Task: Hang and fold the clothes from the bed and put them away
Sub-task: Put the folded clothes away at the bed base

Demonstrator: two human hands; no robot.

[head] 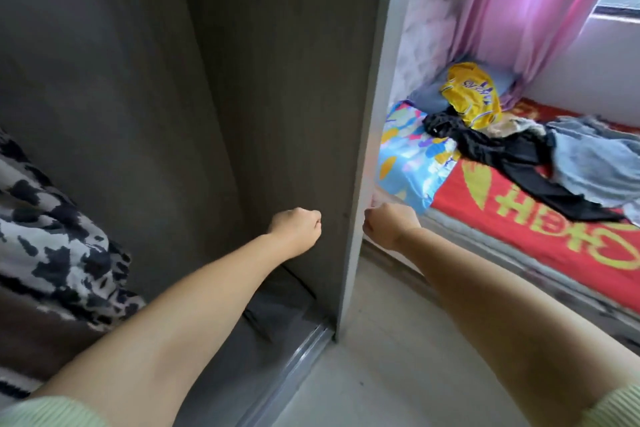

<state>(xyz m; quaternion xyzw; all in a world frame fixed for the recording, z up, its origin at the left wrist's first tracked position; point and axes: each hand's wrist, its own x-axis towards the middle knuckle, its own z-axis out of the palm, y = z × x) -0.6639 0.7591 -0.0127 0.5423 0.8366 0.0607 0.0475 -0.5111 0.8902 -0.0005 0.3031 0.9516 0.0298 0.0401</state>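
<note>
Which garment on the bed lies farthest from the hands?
The yellow jersey. It lies by the pink curtain at the bed's far end, beyond the black garment and the blue-grey one.

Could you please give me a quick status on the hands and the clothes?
Left hand fisted, empty, inside wardrobe. Right hand at wardrobe's edge, grip unclear. Clothes unsorted on bed.

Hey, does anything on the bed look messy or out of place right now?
Yes. A yellow jersey, a black garment and light blue-grey clothes lie crumpled in a loose heap on the red bedspread, unfolded and overlapping.
</note>
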